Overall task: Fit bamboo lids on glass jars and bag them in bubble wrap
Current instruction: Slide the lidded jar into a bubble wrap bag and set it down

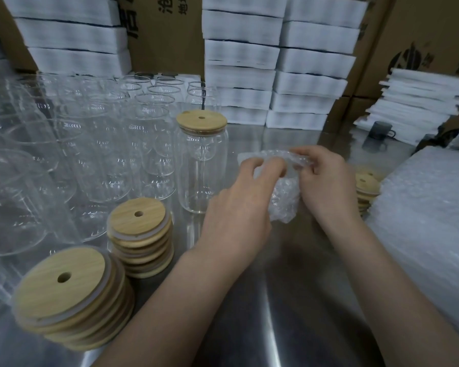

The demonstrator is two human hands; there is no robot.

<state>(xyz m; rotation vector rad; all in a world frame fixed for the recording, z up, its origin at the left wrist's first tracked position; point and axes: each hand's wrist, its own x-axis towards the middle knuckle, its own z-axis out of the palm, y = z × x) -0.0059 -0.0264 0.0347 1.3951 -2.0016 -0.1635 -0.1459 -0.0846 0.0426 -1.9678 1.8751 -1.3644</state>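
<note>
While both of your hands work at the mouth of the bubble wrap bag [284, 202], the capped jar [202, 165] stands upright on the steel table [289, 287] just to the left of them, its bamboo lid [201, 122] seated on the rim. Your left hand [239, 207] pinches one edge of the bag's opening between curled fingers and thumb, and your right hand [326, 178] pinches the opposite edge; the rest of the bag hangs crumpled between them. That film is light, soft and floppy, so it will probably fall shut unless you spread the mouth wide. The jar is the opposite: rigid, smooth, likely slippery and breakable. Take it round the middle of the body, not by the lid, which may lift off. Uncapped jars [104, 154] crowd the left, spare lids [139, 223] sit stacked near your left forearm, and more bags [429, 221] are piled at your right
</note>
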